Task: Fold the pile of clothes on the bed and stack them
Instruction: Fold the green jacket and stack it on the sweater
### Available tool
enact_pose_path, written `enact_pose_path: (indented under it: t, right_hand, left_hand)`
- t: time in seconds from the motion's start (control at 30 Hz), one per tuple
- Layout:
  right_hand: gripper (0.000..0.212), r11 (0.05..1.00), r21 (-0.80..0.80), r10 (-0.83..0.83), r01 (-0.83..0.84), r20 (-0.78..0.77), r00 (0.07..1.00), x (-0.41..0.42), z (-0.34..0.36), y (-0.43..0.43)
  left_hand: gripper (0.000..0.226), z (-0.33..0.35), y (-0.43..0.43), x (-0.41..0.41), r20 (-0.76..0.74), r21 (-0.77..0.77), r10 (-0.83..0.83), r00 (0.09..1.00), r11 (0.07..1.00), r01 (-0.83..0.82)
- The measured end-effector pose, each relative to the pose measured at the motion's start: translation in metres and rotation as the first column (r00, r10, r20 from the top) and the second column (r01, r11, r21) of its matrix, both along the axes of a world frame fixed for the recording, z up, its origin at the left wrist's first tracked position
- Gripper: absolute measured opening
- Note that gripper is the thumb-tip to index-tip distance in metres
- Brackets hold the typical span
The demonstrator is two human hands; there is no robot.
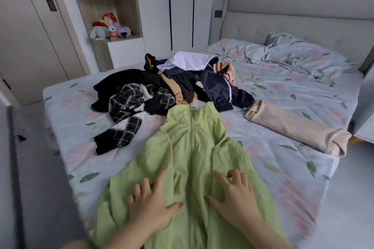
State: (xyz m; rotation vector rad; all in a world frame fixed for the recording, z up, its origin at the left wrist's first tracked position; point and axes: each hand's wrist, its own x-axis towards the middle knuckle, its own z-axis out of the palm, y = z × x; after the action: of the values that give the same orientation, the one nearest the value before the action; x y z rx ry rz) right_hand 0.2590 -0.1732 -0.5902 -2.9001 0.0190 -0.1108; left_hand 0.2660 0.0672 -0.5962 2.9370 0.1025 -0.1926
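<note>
A light green zip-up jacket (192, 147) lies spread lengthwise at the near edge of the bed, its zip running up the middle and its collar toward the pile. My left hand (149, 204) presses flat on the cloth left of the zip. On the other side of the zip my right hand (234, 196) rests on the jacket with fingers spread. Behind the collar sits the pile of clothes (178, 83): a black-and-white checked knit (125, 113), a navy jacket (218, 87), a white garment (192, 60) on top. A folded beige knit (293, 125) lies to the right.
The bed (283, 178) has a floral sheet, with pillows (293, 54) by the grey headboard (293, 12). A shelf with plush toys (109, 28) and a door (30, 26) stand at the back left. Floor lies to the left and right of the bed.
</note>
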Motion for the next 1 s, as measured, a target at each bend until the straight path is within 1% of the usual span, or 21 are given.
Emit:
enact_pose_path:
  t: [0.03,0.1,0.2,0.27,0.33,0.4,0.43,0.47,0.5,0.53,0.6,0.63,0.67,0.7,0.77,0.8,0.83,0.9,0.93,0.97,1.0]
  right_hand:
    - [0.079,1.000,-0.027,-0.009,0.009,-0.003,1.000,-0.016,-0.002,0.003]
    - [0.086,0.998,-0.054,-0.029,0.024,-0.094,0.995,-0.042,-0.006,0.007]
    - [0.104,1.000,-0.007,-0.027,0.026,-0.252,0.967,-0.075,-0.014,0.012]
    - [0.100,0.999,0.014,0.031,-0.028,-0.282,0.959,-0.090,-0.018,0.015]
    - [0.090,0.995,-0.020,0.083,-0.095,-0.339,0.937,-0.104,-0.018,0.012]
    - [0.071,0.992,-0.046,0.091,-0.114,-0.351,0.932,-0.110,-0.014,0.007]
    - [0.059,0.994,-0.018,0.095,-0.107,-0.329,0.939,-0.111,-0.010,0.004]
    - [0.048,0.994,0.041,0.107,-0.099,-0.306,0.946,-0.112,-0.006,0.001]
    - [0.041,0.990,0.120,0.111,-0.080,-0.284,0.952,-0.111,0.000,-0.004]
    - [0.042,0.978,0.207,0.089,-0.035,-0.258,0.962,-0.109,0.006,-0.011]
    - [0.055,0.931,0.352,-0.025,0.098,-0.208,0.978,-0.101,0.021,-0.035]
    - [0.059,0.907,0.391,-0.086,0.156,-0.191,0.978,-0.094,0.029,-0.051]
    - [0.058,0.893,0.399,-0.143,0.206,-0.182,0.973,-0.086,0.038,-0.070]
    - [0.053,0.888,0.381,-0.196,0.256,-0.188,0.962,-0.078,0.046,-0.091]
    - [0.032,0.883,0.329,-0.279,0.334,-0.204,0.938,-0.061,0.063,-0.130]
    - [0.022,0.878,0.318,-0.308,0.359,-0.201,0.930,-0.053,0.071,-0.147]
    - [0.018,0.870,0.306,-0.346,0.387,-0.182,0.921,-0.046,0.078,-0.162]
    - [0.023,0.884,0.221,-0.399,0.411,-0.099,0.912,-0.034,0.085,-0.188]
    - [0.027,0.911,0.136,-0.384,0.389,-0.063,0.921,-0.029,0.086,-0.198]
    - [0.034,0.934,0.036,-0.354,0.357,-0.062,0.933,-0.025,0.087,-0.202]
    - [0.045,0.944,-0.058,-0.327,0.324,-0.074,0.942,-0.022,0.086,-0.200]
  left_hand:
    - [0.108,-0.001,0.002,-0.015,-0.005,0.015,0.012,1.000,1.000,-0.012]
    - [0.110,0.000,0.004,-0.046,0.009,0.066,0.012,1.000,0.998,-0.013]
    - [0.111,0.000,0.002,-0.088,0.035,0.151,-0.041,0.999,0.988,0.035]
    - [0.105,0.003,0.003,-0.103,0.070,0.141,-0.068,0.995,0.988,0.058]
    - [0.092,0.010,0.011,-0.111,0.113,0.072,-0.067,0.991,0.996,0.059]
    - [0.073,0.017,0.023,-0.112,0.106,-0.065,-0.052,0.993,0.996,0.059]
    - [0.063,0.020,0.030,-0.110,0.096,-0.161,-0.042,0.994,0.985,0.057]
    - [0.054,0.023,0.039,-0.108,0.090,-0.254,-0.028,0.996,0.966,0.050]
    - [0.047,0.027,0.048,-0.103,0.091,-0.329,-0.009,0.996,0.943,0.038]
    - [0.042,0.031,0.060,-0.096,0.089,-0.389,0.018,0.996,0.921,0.018]
    - [0.036,0.043,0.094,-0.077,0.116,-0.443,0.092,0.989,0.896,-0.032]
    - [0.034,0.049,0.114,-0.064,0.160,-0.428,0.140,0.977,0.902,-0.059]
    - [0.033,0.056,0.137,-0.049,0.210,-0.390,0.193,0.959,0.915,-0.099]
    - [0.031,0.063,0.160,-0.034,0.257,-0.349,0.241,0.936,0.926,-0.143]
    - [0.029,0.078,0.205,-0.006,0.319,-0.272,0.312,0.895,0.935,-0.229]
    - [0.027,0.085,0.224,0.006,0.326,-0.238,0.341,0.882,0.932,-0.273]
    - [0.025,0.089,0.240,0.016,0.313,-0.196,0.366,0.877,0.928,-0.317]
    - [0.026,0.090,0.260,0.029,0.275,-0.047,0.391,0.878,0.918,-0.394]
    - [0.032,0.087,0.260,0.033,0.263,0.031,0.400,0.878,0.906,-0.422]
    - [0.038,0.084,0.252,0.033,0.272,0.076,0.388,0.880,0.903,-0.422]
    - [0.039,0.082,0.237,0.031,0.297,0.078,0.343,0.891,0.922,-0.380]
